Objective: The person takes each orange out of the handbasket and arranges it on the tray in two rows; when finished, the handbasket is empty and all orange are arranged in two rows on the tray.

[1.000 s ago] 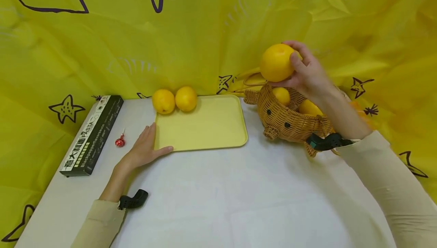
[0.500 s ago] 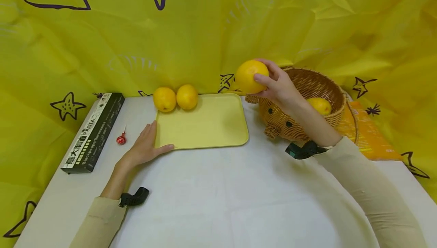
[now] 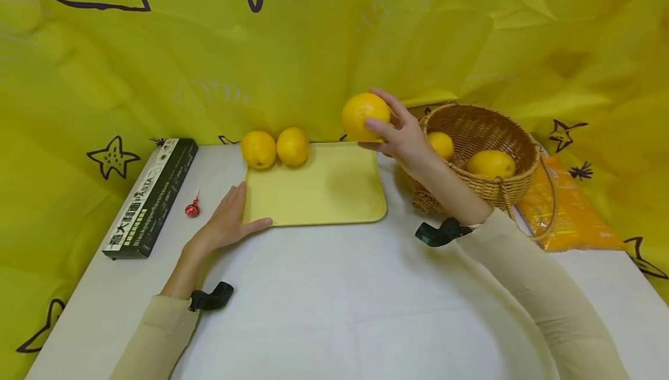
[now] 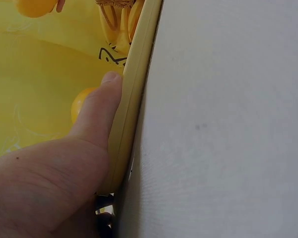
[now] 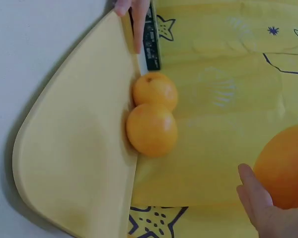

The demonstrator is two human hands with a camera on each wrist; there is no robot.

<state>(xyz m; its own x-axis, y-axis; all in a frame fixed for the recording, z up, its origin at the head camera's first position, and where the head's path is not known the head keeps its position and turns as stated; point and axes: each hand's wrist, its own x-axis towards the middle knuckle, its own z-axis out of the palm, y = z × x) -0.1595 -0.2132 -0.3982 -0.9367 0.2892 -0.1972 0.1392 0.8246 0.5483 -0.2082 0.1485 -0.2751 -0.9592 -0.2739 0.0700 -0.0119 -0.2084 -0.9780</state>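
Observation:
My right hand (image 3: 405, 136) grips an orange (image 3: 364, 115) in the air, above the back right part of a pale yellow tray (image 3: 319, 200). In the right wrist view that same orange (image 5: 288, 168) shows at the right edge. Two more oranges, one at the left (image 3: 258, 149) and one beside it (image 3: 293, 146), sit touching at the tray's back left corner. My left hand (image 3: 225, 220) rests against the tray's front left corner, fingers along its left side and thumb on the front edge. The left wrist view shows the straight thumb (image 4: 97, 106) against the tray rim.
A wicker basket (image 3: 473, 115) at the right holds yellow-orange fruit (image 3: 492, 164), partly behind my right arm. An orange packet (image 3: 575, 211) lies beside it. Left of the tray are a red lollipop (image 3: 193, 208) and a black pasta box (image 3: 151, 200). A yellow patterned cloth (image 3: 334, 31) hangs behind.
My right hand has carried the orange leftward and down, from over the basket to over the tray's right side. My left hand has stayed at the tray's corner. The head view has shifted slightly.

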